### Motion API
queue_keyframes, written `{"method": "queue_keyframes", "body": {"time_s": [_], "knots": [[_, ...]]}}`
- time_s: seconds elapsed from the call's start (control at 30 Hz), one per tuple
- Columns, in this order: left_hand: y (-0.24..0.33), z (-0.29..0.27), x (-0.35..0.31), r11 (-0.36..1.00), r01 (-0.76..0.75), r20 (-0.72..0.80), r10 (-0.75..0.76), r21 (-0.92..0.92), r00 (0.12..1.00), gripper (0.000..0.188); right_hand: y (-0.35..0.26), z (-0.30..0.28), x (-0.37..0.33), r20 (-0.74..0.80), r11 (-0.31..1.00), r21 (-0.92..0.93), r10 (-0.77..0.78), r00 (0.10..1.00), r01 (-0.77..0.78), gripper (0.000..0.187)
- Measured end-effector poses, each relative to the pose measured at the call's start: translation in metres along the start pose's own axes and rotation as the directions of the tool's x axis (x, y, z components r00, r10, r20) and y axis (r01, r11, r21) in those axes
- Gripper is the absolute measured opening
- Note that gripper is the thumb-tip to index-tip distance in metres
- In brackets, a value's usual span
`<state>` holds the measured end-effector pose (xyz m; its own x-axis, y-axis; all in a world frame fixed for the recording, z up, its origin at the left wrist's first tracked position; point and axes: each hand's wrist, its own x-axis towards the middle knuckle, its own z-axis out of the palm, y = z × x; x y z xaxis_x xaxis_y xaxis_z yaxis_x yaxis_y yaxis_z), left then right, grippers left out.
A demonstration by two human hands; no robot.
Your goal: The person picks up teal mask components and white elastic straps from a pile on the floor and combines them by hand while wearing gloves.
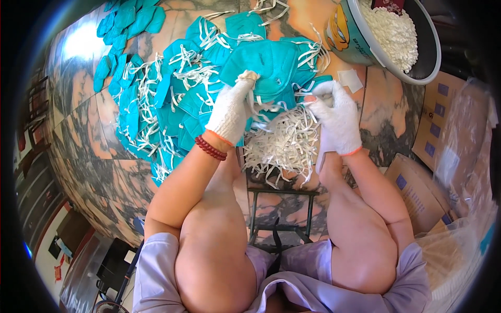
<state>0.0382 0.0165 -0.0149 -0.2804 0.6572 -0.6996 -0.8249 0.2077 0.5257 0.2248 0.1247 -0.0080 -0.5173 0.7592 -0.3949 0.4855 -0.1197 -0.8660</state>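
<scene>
Gripped at its lower edge by my left hand (233,107), a teal folded face mask (261,65) is held above a large heap of similar teal masks (182,125) with white straps. The hand wears a white knit glove, its thumb tip brownish. My right hand (336,115), also gloved, is closed in a pinch just right of the held mask, by the mask's white straps. What lies between its fingertips is too small to tell. Below both hands, between my feet, lies a tangled pile of loose white straps (282,146).
A grey-rimmed bucket (360,47) filled with white pieces (391,39) stands at the far right. Near it lies a small white scrap (350,81). Cardboard boxes (417,182) and clear plastic sheeting (459,141) are at the right. More teal masks (130,21) lie far left on the marble-patterned floor (88,125).
</scene>
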Motion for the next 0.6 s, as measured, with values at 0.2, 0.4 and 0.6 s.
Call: {"method": "queue_keyframes", "body": {"time_s": [0.2, 0.4, 0.6], "knots": [[-0.009, 0.013, -0.007, 0.718, -0.141, 0.249, -0.046, 0.682, 0.967, 0.029, 0.003, 0.019, 0.019, 0.235, 0.919, 0.367, 0.061, 0.97, -0.146, 0.034], [-0.012, 0.003, -0.008, 0.859, 0.412, 0.255, -0.49, 0.304, 0.834, 0.025, 0.013, 0.014, 0.022, -0.032, 0.951, 0.308, -0.006, 0.999, 0.015, 0.03], [0.019, -0.028, 0.041, 0.943, 0.252, 0.285, -0.186, -0.216, 0.94, 0.021, -0.044, 0.031, -0.031, 0.367, 0.935, -0.008, -0.328, 0.87, 0.356, 0.024]]}}
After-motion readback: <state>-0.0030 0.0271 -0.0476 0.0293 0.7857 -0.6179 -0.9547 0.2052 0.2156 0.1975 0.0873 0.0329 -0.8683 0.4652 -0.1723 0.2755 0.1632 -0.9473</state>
